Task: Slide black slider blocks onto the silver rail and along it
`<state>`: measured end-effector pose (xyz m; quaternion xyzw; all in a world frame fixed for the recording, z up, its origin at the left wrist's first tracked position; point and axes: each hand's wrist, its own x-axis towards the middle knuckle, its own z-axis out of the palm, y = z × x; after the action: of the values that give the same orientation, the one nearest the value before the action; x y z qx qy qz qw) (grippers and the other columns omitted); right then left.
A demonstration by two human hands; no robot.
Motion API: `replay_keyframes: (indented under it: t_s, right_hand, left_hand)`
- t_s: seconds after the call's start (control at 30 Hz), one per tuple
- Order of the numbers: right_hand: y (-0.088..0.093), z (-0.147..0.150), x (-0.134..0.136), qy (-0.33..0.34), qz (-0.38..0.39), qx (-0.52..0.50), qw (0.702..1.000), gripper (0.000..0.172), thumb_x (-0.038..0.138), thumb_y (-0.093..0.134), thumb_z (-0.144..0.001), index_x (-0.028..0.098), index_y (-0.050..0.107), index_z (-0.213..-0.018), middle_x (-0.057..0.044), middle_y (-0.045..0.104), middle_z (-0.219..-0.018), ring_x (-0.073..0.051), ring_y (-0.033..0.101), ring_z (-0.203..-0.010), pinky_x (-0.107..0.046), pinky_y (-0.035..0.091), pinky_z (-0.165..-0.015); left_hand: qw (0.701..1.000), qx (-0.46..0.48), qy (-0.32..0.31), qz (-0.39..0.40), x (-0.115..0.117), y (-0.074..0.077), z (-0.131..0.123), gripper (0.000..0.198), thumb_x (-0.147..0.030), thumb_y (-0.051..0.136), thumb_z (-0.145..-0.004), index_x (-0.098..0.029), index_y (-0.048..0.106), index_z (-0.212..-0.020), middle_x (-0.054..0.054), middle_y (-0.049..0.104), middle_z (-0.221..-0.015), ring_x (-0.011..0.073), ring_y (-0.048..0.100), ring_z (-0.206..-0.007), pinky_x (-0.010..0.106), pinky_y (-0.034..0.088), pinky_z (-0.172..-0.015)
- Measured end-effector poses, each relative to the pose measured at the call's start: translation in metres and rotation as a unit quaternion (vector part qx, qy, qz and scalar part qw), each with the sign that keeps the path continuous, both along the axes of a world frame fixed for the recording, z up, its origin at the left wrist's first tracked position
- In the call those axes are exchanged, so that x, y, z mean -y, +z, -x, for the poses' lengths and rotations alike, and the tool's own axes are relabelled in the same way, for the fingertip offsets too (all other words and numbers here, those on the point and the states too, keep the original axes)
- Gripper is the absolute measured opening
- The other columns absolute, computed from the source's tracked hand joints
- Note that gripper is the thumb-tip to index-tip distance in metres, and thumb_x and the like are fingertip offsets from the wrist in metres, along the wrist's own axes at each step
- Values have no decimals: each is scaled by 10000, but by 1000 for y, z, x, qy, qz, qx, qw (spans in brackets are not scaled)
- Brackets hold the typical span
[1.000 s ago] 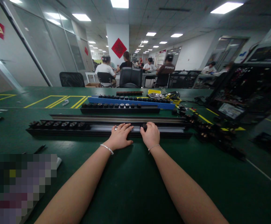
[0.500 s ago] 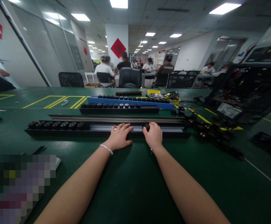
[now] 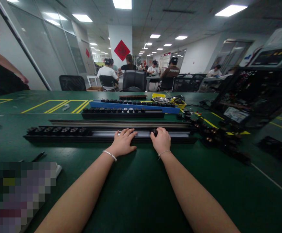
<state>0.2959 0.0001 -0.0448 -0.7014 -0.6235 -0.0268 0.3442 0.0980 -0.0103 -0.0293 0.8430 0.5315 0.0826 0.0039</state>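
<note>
A long black rail (image 3: 58, 138) lies crosswise in front of me. Several black socket-like modules (image 3: 57, 130) sit in its left part, and a pale inner strip (image 3: 103, 133) shows to the right of them. My left hand (image 3: 123, 142) rests over the middle of the rail with its fingers spread, palm down. To its right, my right hand (image 3: 161, 141) is closed on a small black module (image 3: 154, 132) at the rail's channel. The hand covers most of that module. Just behind is a second long rail (image 3: 121, 124), parallel to the first.
Loose black modules (image 3: 218, 137) are heaped at the rail's right end. Farther back lie a shorter black rail (image 3: 121, 114) and a blue rail (image 3: 136, 106), both with modules. An open black equipment case (image 3: 240, 94) stands at right. A person's arm (image 3: 7, 63) shows at left.
My right hand has shifted slightly to the right along the rail with the small module. My left hand stays in place on the rail. The person at far left has moved further into view.
</note>
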Motion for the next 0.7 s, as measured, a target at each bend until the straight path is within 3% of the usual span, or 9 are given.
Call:
replay_keyframes:
  t_s: [0.7]
  right_hand:
    - [-2, -8, 0, -4, -17, 21, 1000, 326, 411, 513, -793, 152, 640, -945, -107, 626, -1038, -241, 500, -1017, -359, 356, -887]
  left_hand:
    - [1000, -4, -5, -2, 0, -1, 0, 701, -498, 572, -730, -347, 333, -1372, 27, 295, -1496, 320, 229, -1347, 615, 162, -1049]
